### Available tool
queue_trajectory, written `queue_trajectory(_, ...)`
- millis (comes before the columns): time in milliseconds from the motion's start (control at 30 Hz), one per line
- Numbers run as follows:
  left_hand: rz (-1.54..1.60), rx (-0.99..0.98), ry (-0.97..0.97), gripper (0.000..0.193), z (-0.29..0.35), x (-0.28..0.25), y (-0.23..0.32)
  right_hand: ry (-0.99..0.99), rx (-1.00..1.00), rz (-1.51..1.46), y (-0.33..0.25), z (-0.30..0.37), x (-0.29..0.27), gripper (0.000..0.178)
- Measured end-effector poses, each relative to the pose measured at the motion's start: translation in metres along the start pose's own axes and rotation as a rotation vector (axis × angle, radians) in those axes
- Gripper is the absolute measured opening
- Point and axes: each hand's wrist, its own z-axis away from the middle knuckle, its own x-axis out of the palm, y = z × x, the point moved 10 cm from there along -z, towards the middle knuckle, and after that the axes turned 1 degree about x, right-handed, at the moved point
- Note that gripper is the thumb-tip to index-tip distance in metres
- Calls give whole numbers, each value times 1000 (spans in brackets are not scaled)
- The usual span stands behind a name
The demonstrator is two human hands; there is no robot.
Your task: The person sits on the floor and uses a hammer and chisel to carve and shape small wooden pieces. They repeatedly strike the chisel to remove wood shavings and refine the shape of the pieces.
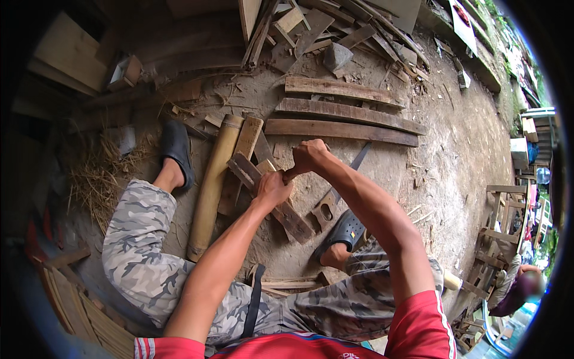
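A dark, notched wooden piece (pixel 293 222) lies at a slant between my legs, across other boards. My left hand (pixel 274 189) is closed over its middle, fingers partly hidden. Just beyond and to the right, my right hand (pixel 309 156) makes a fist. A bit of something brown shows between the two hands; its kind is hidden. To the right of the wooden piece lies a handsaw (pixel 326 210), its wooden handle toward me and its blade pointing away under my right forearm. A lighter board (pixel 248 139) and a thick bamboo pole (pixel 215 185) lie to the left.
Three rough planks (pixel 344 130) lie side by side beyond my hands. Farther back are a heap of scrap wood (pixel 359 36) and a grey stone (pixel 338 57). Dry straw (pixel 98 173) covers ground at left. Wooden frames (pixel 502 233) and another person (pixel 517 290) are at far right.
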Motion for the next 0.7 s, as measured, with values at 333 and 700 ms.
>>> queue_trajectory(333, 127, -60, 40, 32, 8, 13, -4, 803, 504, -1422, 117, 30, 56, 56)
queue_trajectory(700, 56, 67, 135, 37, 17, -4, 8, 819, 311, -2787, 56, 4, 80, 39)
